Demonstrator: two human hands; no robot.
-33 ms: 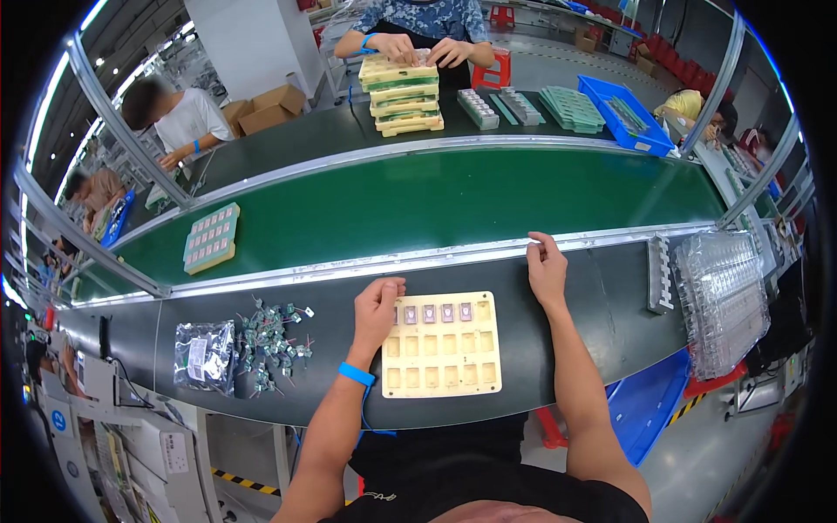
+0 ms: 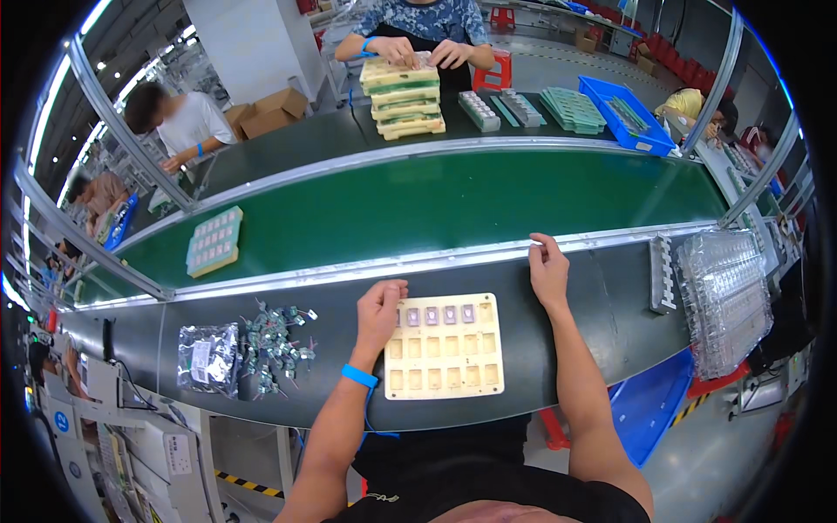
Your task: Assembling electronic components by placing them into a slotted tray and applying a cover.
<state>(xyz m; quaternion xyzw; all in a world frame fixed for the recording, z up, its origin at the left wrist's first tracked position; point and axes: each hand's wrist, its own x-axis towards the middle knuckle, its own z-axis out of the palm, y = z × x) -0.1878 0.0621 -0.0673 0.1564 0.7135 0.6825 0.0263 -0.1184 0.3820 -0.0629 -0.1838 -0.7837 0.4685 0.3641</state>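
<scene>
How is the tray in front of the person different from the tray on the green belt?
The near tray is cream on top; the belt tray is pale green on top, with cream underneath. The near tray has small pieces only in its far row; the belt tray has them in all three rows. Both hold their pieces in rows.

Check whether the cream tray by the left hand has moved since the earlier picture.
No: against the metal rail, the cream tray shows no visible shift either way; only the whole view has shifted slightly.
</scene>
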